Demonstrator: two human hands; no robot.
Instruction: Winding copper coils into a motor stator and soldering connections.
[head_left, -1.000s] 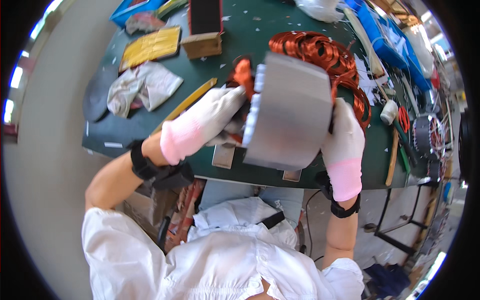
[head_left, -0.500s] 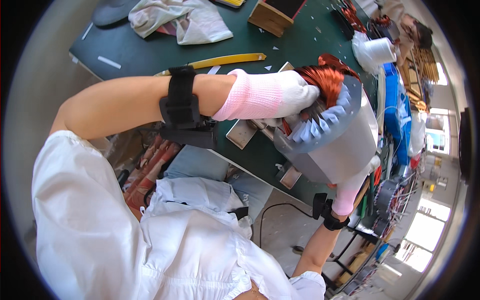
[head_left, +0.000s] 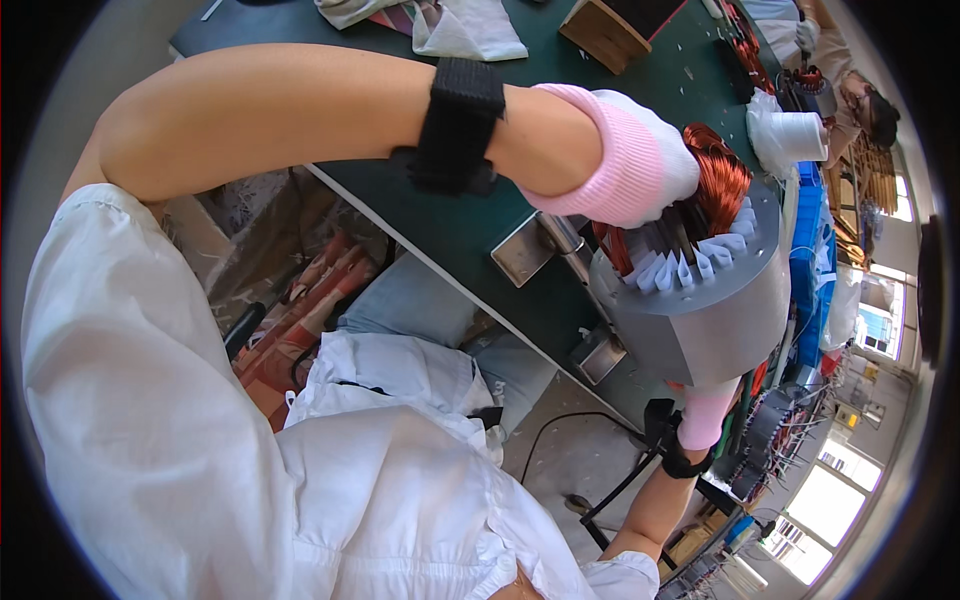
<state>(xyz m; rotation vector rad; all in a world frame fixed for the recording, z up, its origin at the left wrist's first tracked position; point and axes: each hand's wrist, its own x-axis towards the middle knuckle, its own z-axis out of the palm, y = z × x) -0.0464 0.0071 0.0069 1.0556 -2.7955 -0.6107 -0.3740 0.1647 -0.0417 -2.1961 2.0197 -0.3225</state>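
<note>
At the left, a cloth (head_left: 470,30) lies on the bench (head_left: 450,225), with 2 metal plates (head_left: 524,252) near its front edge. Next comes the left hand (head_left: 655,160), gloved, its back toward the view; it has swung across to the core's near end, and its fingers are hidden, so I cannot tell how far they close or whether they grip anything. The core (head_left: 700,330), over the bench's right part, has tipped since 1 second ago: its curved side faced up then, while now the end ringed with paper liners (head_left: 690,265) does. That seems to put the bore within the left hand's reach. A copper coil (head_left: 722,185) arches out of that end. The right hand (head_left: 712,404) is beneath the core, apparently bearing it, fingers out of sight. Farther right are a white spool (head_left: 800,136) and a blue bin (head_left: 812,275). No label or writing is legible on these.
</note>
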